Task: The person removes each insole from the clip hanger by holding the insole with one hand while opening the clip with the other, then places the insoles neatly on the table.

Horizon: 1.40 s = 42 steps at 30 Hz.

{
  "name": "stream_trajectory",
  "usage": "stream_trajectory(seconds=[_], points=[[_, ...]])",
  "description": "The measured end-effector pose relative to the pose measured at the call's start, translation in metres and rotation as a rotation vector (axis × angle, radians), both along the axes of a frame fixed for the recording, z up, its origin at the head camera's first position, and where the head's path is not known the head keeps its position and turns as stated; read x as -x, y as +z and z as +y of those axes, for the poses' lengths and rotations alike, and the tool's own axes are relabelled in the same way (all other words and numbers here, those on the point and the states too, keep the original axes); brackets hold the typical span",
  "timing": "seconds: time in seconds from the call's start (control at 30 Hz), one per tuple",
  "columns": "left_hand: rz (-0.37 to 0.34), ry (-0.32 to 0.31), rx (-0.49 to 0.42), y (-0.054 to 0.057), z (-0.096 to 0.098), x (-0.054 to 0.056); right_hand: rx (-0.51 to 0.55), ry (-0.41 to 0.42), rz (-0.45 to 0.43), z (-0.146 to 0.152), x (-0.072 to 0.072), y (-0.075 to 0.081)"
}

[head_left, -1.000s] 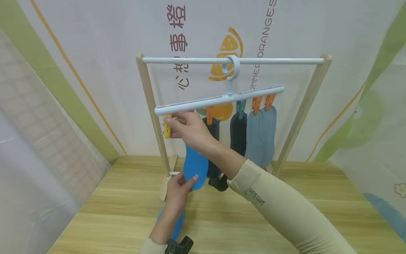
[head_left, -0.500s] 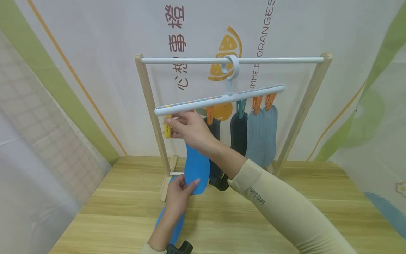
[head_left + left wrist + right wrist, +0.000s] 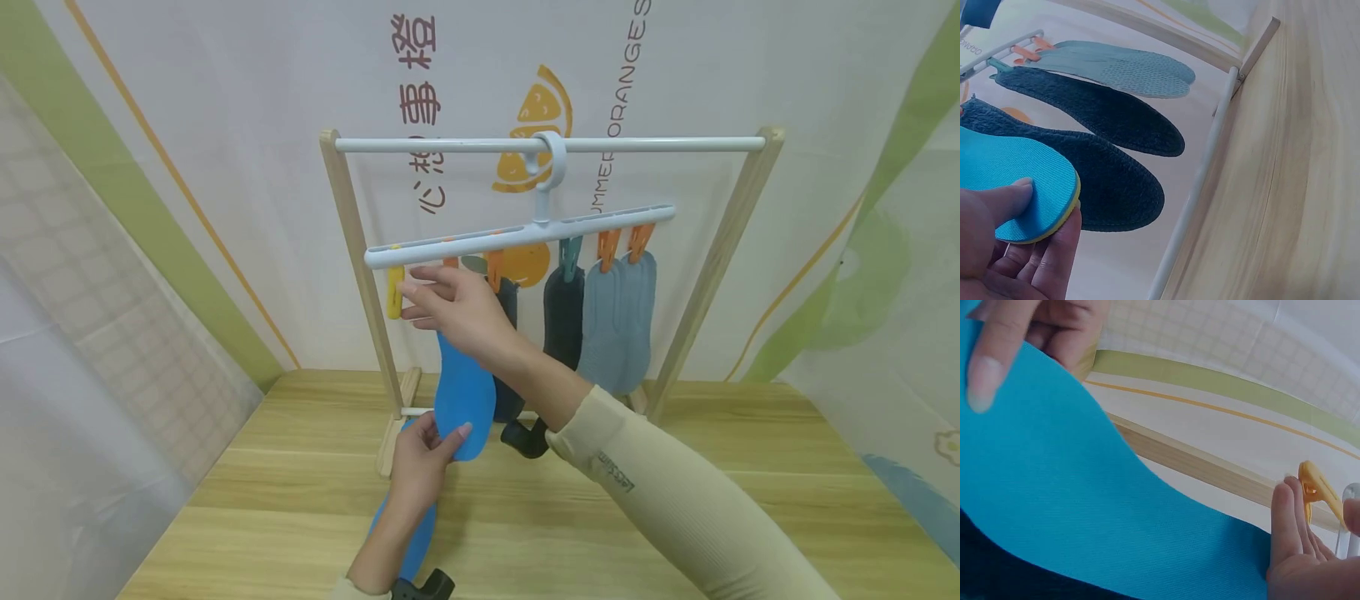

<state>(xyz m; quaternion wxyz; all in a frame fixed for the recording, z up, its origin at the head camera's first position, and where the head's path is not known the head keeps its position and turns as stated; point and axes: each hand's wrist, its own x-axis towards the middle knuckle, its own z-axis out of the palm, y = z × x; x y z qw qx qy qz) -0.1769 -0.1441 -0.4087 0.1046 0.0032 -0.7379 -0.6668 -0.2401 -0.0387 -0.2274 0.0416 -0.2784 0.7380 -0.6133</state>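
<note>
A blue insole (image 3: pixel 465 400) hangs below the left part of the white hanger (image 3: pixel 450 247), its upper end hidden behind my right hand. My left hand (image 3: pixel 423 458) pinches its lower end, thumb on the blue face; the left wrist view shows a yellow underside at the edge. My right hand (image 3: pixel 461 312) is beside the yellow clip (image 3: pixel 394 292), its fingers fairly straight; in the right wrist view a gap shows between fingers and clip. Further right, orange and teal clips hold dark insoles (image 3: pixel 564 321) and grey-blue insoles (image 3: pixel 618 325).
The hanger hooks over the white rail (image 3: pixel 442 145) of a wooden-legged rack (image 3: pixel 712 275) and tilts down at its left. A second blue insole (image 3: pixel 422 542) lies on the wooden table (image 3: pixel 637 517), partly under my left forearm. A printed curtain (image 3: pixel 247 92) stands behind.
My right hand has come off the yellow clip and shifted slightly right, and the hanger's left end has risen a little. The left hand keeps its grip, slightly lower than a second ago.
</note>
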Motion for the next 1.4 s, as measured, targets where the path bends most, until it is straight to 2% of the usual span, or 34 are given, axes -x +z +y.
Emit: stream_trajectory(seconds=[0.17,0.43,0.57,0.93,1.13,1.4], points=[[0.000,-0.003,-0.007,0.001,-0.002,0.000,0.042,-0.075,0.050,0.006,-0.001,-0.007],[0.005,-0.003,0.001,0.004,-0.003,-0.001,0.145,-0.289,0.282,0.019,0.000,-0.015],[0.004,-0.007,0.001,0.004,-0.005,-0.001,0.178,-0.324,0.334,0.024,0.001,-0.015],[0.003,-0.027,0.014,0.007,-0.008,-0.005,0.150,-0.298,0.264,0.026,0.002,-0.015],[0.021,-0.077,0.079,0.011,-0.009,-0.007,0.081,-0.262,0.232,0.024,0.005,-0.014],[-0.014,-0.130,0.076,0.016,-0.011,-0.010,-0.036,-0.239,0.192,0.022,0.015,-0.011]])
